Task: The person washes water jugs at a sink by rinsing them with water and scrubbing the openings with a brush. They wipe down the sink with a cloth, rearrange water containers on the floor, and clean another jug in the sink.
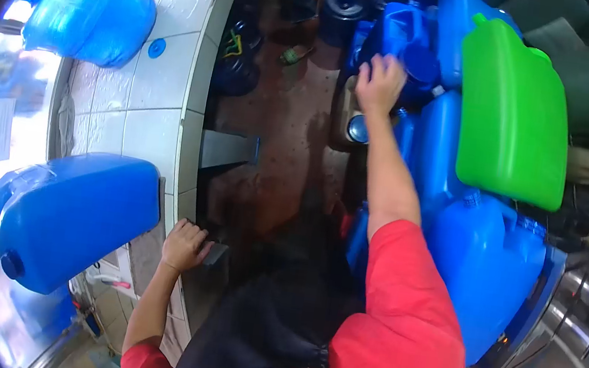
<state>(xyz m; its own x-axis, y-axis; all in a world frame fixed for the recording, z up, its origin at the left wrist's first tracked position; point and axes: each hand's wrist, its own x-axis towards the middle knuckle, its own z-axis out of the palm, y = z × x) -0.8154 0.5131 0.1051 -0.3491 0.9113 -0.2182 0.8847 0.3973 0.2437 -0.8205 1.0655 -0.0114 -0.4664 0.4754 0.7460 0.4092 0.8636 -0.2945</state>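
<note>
My left hand (185, 245) rests at the edge of the white tiled counter (173, 3), its fingers curled over something dark that I cannot make out. My right hand (380, 84) reaches forward with its fingers apart, beside a dark blue round lid or container (420, 63) and a blue jug (402, 28). Below that hand, a small can-like object with a pale top (359, 128) stands in a brownish box. A large blue container (77, 216) lies on the counter's near left part, and a clear blue bottle (91, 12) lies farther along it.
A green container (513, 111) lies on top of blue containers (484, 259) at the right. Dark round bottles (341, 17) stand at the far end of the red floor (275, 101). A grey ledge (229, 150) juts from the counter. A blue cap (156, 48) lies on the tiles.
</note>
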